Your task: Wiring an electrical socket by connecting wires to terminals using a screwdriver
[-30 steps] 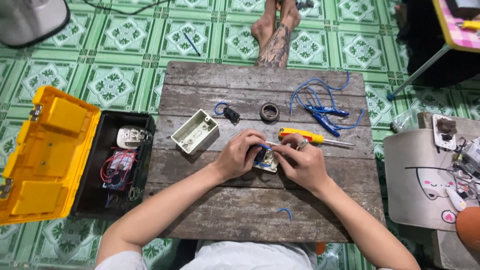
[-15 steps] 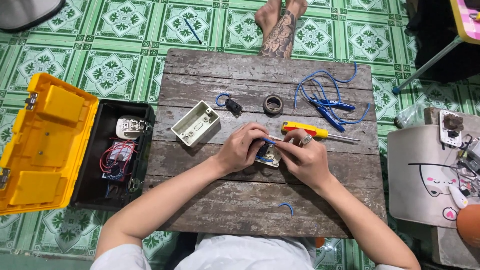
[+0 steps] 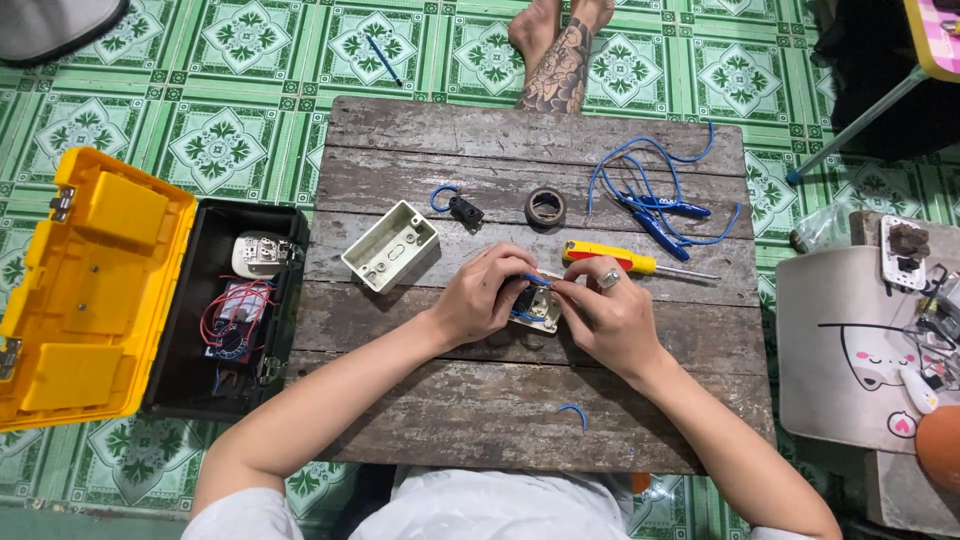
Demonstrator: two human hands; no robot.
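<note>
A small white switch part [image 3: 541, 308] with short blue wires sits near the middle of the wooden tabletop [image 3: 480, 420], held between both hands. The left hand [image 3: 482, 295] closes its grip around the part's left side, fingers curled onto it. The right hand [image 3: 603, 312], wearing a ring, pinches the part's upper right edge with fingertips closed on it. Just beyond the right hand lies a yellow and red screwdriver [image 3: 612, 260]. Further up are a roll of tape [image 3: 545, 207], a small black piece [image 3: 464, 210] and blue-handled pliers [image 3: 660, 215] among loose blue wire. A white plastic box [image 3: 390, 245] sits left of the hands. On the floor to the left stands an open yellow and black toolbox [image 3: 90, 290].
</note>
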